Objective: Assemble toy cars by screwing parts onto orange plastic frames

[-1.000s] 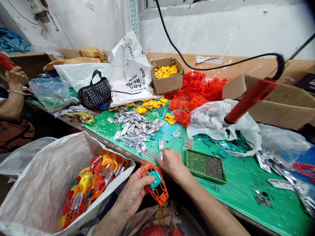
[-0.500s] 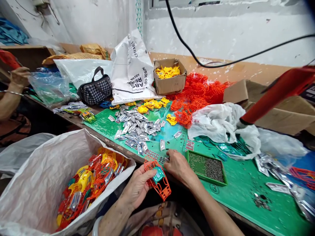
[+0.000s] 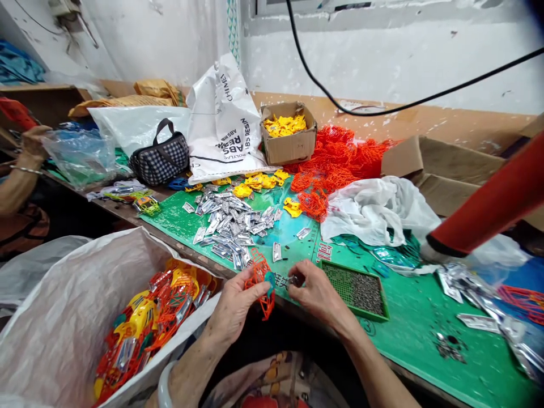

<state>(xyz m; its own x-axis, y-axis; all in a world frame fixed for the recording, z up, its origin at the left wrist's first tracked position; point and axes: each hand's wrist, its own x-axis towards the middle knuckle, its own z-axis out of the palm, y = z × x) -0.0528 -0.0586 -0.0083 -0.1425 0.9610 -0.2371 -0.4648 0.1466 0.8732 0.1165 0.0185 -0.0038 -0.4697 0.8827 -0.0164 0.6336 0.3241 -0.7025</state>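
Worktop (image 3: pixel 419 345): green, bearing a loose pile of silvery plates (image 3: pixel 232 218).
White sack (image 3: pixel 55 317): open, holding orange and yellow parts (image 3: pixel 144 317).
Green tray (image 3: pixel 379 317): on worktop, containing small dark pieces (image 3: pixel 368 292).
Left hand (image 3: pixel 232 303): grip closed on orange frame.
Right hand (image 3: pixel 318 292): grip nearly closed, silvery piece (image 3: pixel 294 280) at fingertips, partly hidden.
Orange frame (image 3: pixel 260 265): tilted, at worktop's near edge, with teal part (image 3: pixel 270 280).

Pale bangle (image 3: pixel 164 386), patterned clothing (image 3: pixel 278 377)

An orange openwork plastic frame (image 3: pixel 260 273) with a teal plastic piece (image 3: pixel 270 281) is held tilted. Near it, a small silvery piece (image 3: pixel 293 280) is partly hidden.
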